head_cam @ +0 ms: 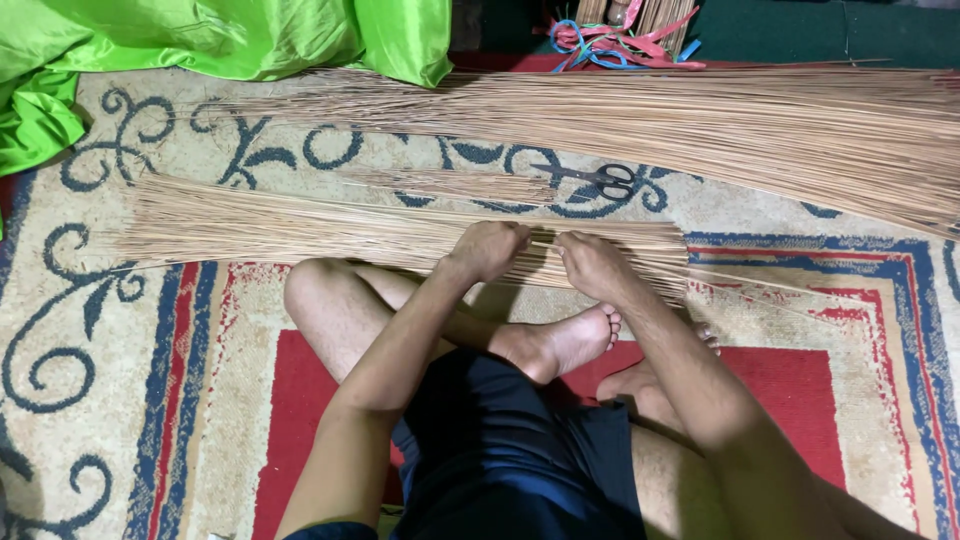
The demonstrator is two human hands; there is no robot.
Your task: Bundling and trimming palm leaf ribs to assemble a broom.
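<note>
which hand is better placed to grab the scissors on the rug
Right, probably. The scissors lie just beyond the right hand, while the left hand sits further over on the near stick bundle.

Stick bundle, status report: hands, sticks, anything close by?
Left hand, right hand both pressed on near stick bundle. Scissors lie just beyond, apart.

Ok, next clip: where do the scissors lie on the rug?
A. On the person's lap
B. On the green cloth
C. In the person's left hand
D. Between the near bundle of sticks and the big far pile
D: the scissors lie flat on the rug, beyond the near bundle of sticks that both hands press on, and just short of the big far pile; neither hand touches them.
</note>
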